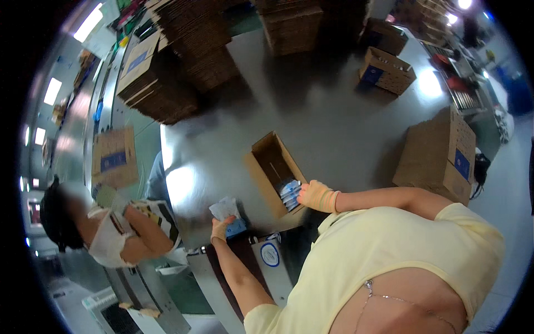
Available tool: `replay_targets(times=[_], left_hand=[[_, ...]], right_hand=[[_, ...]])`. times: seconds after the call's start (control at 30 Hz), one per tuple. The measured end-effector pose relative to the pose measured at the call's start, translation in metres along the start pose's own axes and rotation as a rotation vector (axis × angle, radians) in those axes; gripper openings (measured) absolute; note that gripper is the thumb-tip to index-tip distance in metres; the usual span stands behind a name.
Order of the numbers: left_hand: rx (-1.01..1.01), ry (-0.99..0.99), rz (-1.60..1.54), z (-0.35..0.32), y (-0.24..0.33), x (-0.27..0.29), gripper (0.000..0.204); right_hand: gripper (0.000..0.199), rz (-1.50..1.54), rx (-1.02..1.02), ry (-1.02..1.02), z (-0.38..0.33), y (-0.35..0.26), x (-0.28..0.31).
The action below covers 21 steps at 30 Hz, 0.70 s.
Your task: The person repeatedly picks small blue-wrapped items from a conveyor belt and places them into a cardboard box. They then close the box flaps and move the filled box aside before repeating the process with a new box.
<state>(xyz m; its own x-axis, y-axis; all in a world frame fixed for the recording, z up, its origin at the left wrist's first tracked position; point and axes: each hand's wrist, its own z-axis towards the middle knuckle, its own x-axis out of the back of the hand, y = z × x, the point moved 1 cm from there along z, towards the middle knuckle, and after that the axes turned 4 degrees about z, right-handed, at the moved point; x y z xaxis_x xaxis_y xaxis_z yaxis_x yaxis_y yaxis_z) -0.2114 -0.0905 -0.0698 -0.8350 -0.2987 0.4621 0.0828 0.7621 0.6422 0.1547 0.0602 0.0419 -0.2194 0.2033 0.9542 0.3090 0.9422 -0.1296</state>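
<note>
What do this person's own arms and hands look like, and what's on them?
The right hand wears a thin, yellowish glove with orange tints, its cuff ending at the wrist. Whether the left hand is gloved is hard to tell. Both forearms are uncovered below pale yellow short sleeves. No cables or markings can be made out on either arm.

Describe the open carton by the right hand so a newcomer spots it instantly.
Start at the big grey metal table mid-view. Near its front edge, beside the person's gloved right hand, sits a narrow, open-topped brown carton. Unlike the bigger carton further right, it has blue-and-white packets visible inside its near end.
</note>
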Motion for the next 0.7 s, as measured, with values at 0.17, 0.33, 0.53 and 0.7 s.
replay_targets(times=[0.17,0.33,0.53,0.7], left_hand=[[-0.499,0.422,1.134,-0.019,0.078,-0.108,0.039],[-0.735,0.563,1.136,0.0,0.067,-0.137,0.015],[-0.517,0.309,-0.1,-0.049,0.151,-0.058,0.068],[-0.639,-0.34,-0.893,-0.067,0.195,-0.082,0.072]], right_hand=[[0.009,0.04,-0.027,-0.014,-0.008,0.006,-0.004],[0.01,0.054,0.016,-0.015,0.017,-0.01,0.011],[0.011,0.021,0.002,-0.019,0.023,0.002,0.01],[0.01,0.013,0.004,-0.027,0.036,0.003,0.006]])
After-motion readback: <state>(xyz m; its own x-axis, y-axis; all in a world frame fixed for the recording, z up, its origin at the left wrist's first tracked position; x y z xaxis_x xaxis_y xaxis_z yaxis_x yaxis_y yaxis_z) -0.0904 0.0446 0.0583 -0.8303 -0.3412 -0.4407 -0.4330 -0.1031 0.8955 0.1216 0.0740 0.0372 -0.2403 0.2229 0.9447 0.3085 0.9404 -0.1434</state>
